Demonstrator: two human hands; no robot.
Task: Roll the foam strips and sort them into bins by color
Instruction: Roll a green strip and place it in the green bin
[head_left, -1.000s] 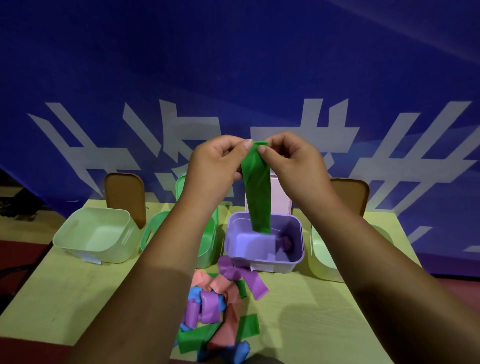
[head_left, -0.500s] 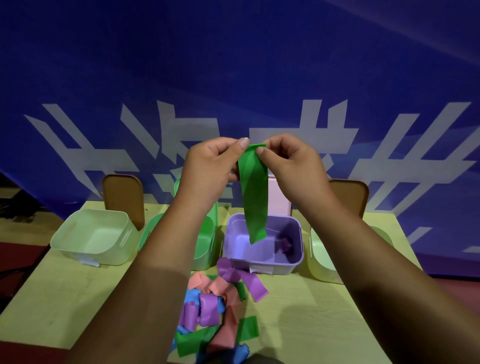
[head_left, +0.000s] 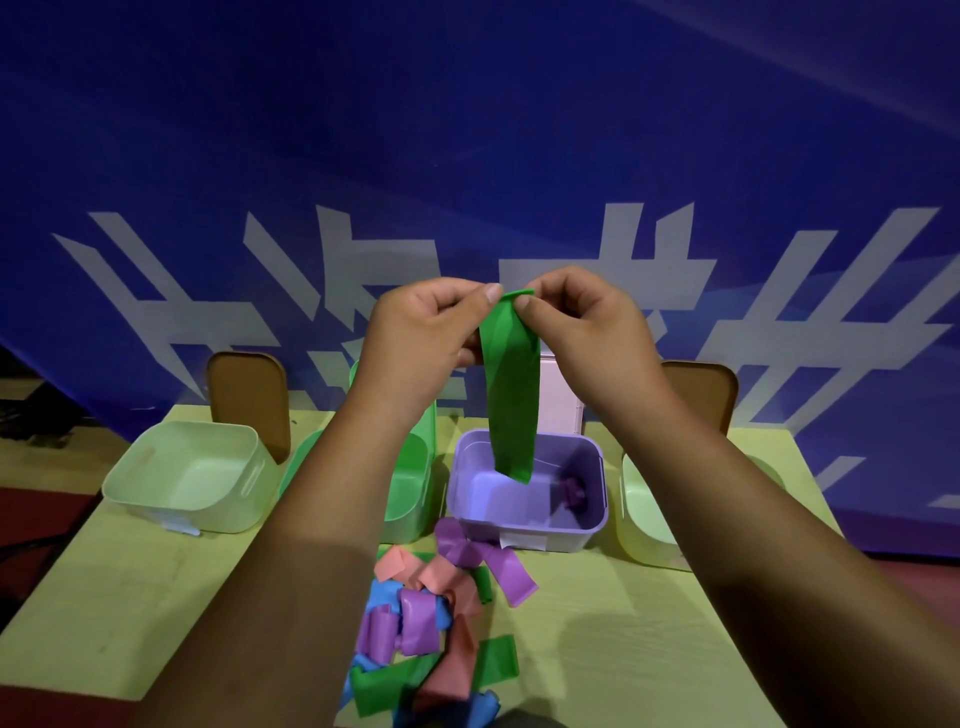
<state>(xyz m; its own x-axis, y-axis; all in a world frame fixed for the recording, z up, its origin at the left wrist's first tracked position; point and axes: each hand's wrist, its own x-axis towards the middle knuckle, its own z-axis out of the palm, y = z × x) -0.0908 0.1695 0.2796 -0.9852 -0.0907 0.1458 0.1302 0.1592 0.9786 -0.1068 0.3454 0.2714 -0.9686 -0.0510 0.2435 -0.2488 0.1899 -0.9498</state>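
Observation:
A green foam strip (head_left: 511, 400) hangs straight down in mid-air above the bins. My left hand (head_left: 426, 338) and my right hand (head_left: 582, 332) both pinch its top end, thumbs facing each other. The strip's lower end dangles in front of the purple bin (head_left: 524, 532), which holds a purple roll (head_left: 574, 491). My left forearm partly hides the green bin (head_left: 415, 488) to the left. A pile of loose strips (head_left: 431, 623) in pink, purple, blue and green lies on the table in front of the bins.
A pale green bin (head_left: 182, 483) stands at the far left and another pale bin (head_left: 644, 525) at the right, behind my right arm. Brown lids (head_left: 249, 400) lean upright behind the bins. The yellow-green table (head_left: 597, 649) ends at a blue banner wall.
The green strip's hanging end has swung slightly from side to side. Both hands stay at its top end with nearly the same pinch.

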